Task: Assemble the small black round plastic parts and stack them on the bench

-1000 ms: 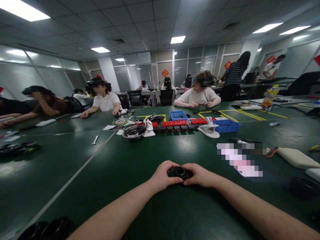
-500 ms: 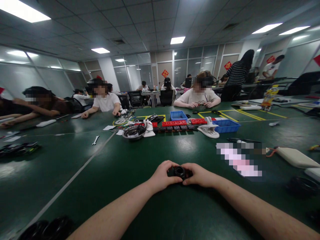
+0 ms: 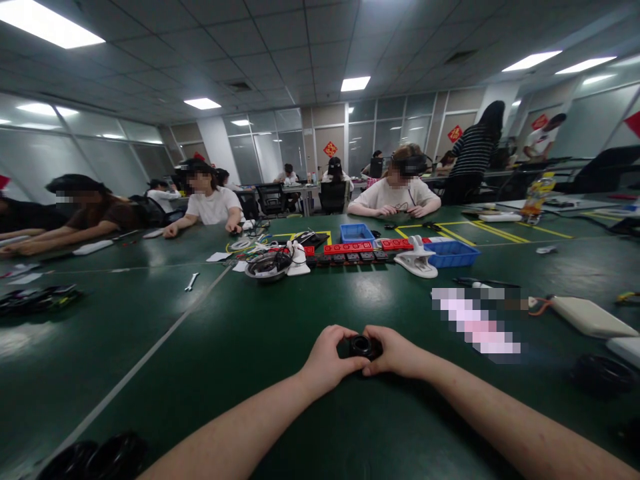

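Both of my hands meet low in the middle of the head view, around a small black round part with a hollow centre (image 3: 361,345). My left hand (image 3: 334,357) curls its fingers and thumb about the left side of it. From the right, my right hand (image 3: 393,351) grips the same part, its thumb close to the left thumb. The open ring end faces up toward me. The fingers hide much of its sides, so its exact kind cannot be told. Beneath the hands lies the dark green table (image 3: 280,313).
Beyond my hands stand a metal bowl (image 3: 267,265), a red power strip (image 3: 349,247), a white clamp (image 3: 417,259) and a blue bin (image 3: 454,253). A wrench (image 3: 191,282) lies left. Black rings (image 3: 115,455) sit lower left, another black coil (image 3: 603,373) right. Several people sit around.
My hands stay around the black part, which has shifted very slightly. The left thumb reaches a little farther right beneath it.
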Available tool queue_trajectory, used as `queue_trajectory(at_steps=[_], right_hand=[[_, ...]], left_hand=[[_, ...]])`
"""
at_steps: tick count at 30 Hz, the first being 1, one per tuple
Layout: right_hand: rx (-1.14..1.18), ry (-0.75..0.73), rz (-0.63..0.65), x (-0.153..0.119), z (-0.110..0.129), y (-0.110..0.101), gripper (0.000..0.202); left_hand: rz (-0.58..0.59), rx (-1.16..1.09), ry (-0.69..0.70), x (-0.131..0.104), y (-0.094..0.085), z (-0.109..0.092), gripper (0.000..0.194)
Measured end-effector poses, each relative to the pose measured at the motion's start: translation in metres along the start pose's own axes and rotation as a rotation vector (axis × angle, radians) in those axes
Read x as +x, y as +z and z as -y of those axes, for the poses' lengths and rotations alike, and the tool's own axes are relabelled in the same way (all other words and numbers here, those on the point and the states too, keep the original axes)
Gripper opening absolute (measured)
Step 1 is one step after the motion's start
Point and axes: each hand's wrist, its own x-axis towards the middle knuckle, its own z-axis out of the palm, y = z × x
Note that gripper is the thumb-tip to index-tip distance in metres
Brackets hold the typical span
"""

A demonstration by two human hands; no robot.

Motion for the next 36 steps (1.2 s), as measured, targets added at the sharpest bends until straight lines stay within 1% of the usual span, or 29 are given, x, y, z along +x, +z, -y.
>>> queue_trajectory(at_steps=[3, 6, 11, 13, 15, 17, 19, 24, 25, 26, 29, 32, 36], right_hand=[[-0.062, 0.012, -0.062, 0.000, 0.002, 0.004, 0.041], [-0.174, 0.051, -0.167, -0.001, 0.007, 0.011, 0.041], [-0.462, 0.134, -0.351, -0.002, 0.017, 0.026, 0.031], [-0.570, 0.139, -0.382, -0.003, 0.022, 0.030, 0.027], [-0.625, 0.138, -0.384, -0.003, 0.025, 0.031, 0.027], [-0.618, 0.134, -0.360, -0.004, 0.025, 0.028, 0.031], [-0.539, 0.111, -0.297, -0.005, 0.022, 0.021, 0.038], [-0.175, -0.036, -0.074, -0.008, 0.012, -0.004, 0.065], [-0.121, -0.058, -0.023, -0.008, 0.011, -0.008, 0.065], [-0.081, -0.074, 0.025, -0.009, 0.012, -0.011, 0.061], [-0.023, -0.079, 0.134, -0.008, 0.014, -0.015, 0.039], [0.002, -0.062, 0.175, -0.007, 0.013, -0.014, 0.034], [0.008, -0.071, 0.177, -0.005, 0.008, -0.014, 0.031]], left_hand=[[-0.051, 0.018, -0.028, -0.003, 0.003, -0.002, 0.033], [-0.099, 0.041, -0.036, -0.004, 0.004, -0.003, 0.031], [-0.159, 0.066, -0.055, -0.002, 0.005, -0.003, 0.030], [-0.177, 0.075, -0.055, -0.002, 0.006, -0.003, 0.030], [-0.190, 0.085, -0.051, -0.001, 0.007, -0.002, 0.029], [-0.184, 0.091, -0.046, 0.000, 0.006, -0.001, 0.029], [-0.153, 0.088, -0.033, 0.001, 0.004, 0.001, 0.029], [-0.007, 0.038, 0.052, 0.005, -0.006, 0.006, 0.033], [0.025, 0.028, 0.067, 0.006, -0.007, 0.006, 0.033], [0.054, 0.019, 0.079, 0.006, -0.009, 0.006, 0.034], [0.123, -0.008, 0.112, 0.007, -0.012, 0.006, 0.035], [0.174, -0.039, 0.122, 0.008, -0.012, 0.006, 0.035], [0.186, -0.049, 0.099, 0.008, -0.011, 0.008, 0.037]])
